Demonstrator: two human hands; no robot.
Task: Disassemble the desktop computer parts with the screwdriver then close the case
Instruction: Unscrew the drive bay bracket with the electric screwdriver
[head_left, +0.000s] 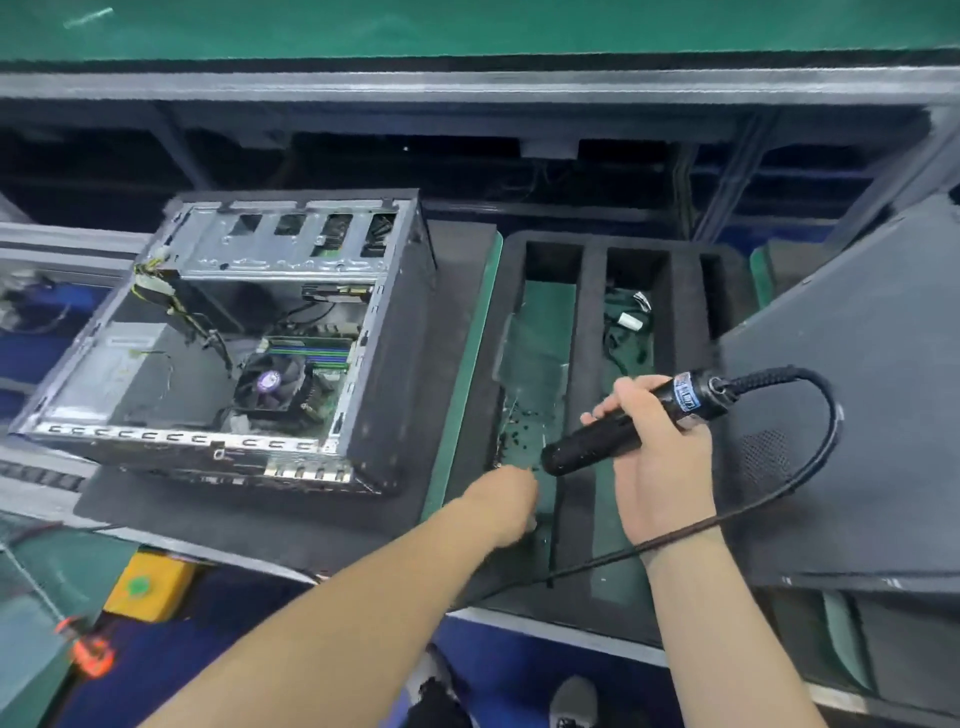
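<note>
An open desktop computer case (384, 332) lies on its side on a black foam pad at the left, showing the motherboard, a CPU fan (272, 384) and loose cables. My right hand (660, 457) grips a black electric screwdriver (623, 421) with a cord, tip pointing down-left over a foam tray (587, 291). My left hand (506, 501) reaches into the tray's left compartment, where several small dark screws (524, 421) lie; its fingers point away and are blurred, so I cannot see what they hold. The dark side panel (857, 415) leans at the right.
The tray's middle compartment holds a bundle of cables (628, 322). A yellow box with a green button (148, 587) sits at the near left. A metal rail and dark shelving run along the back. Shoes show at the bottom.
</note>
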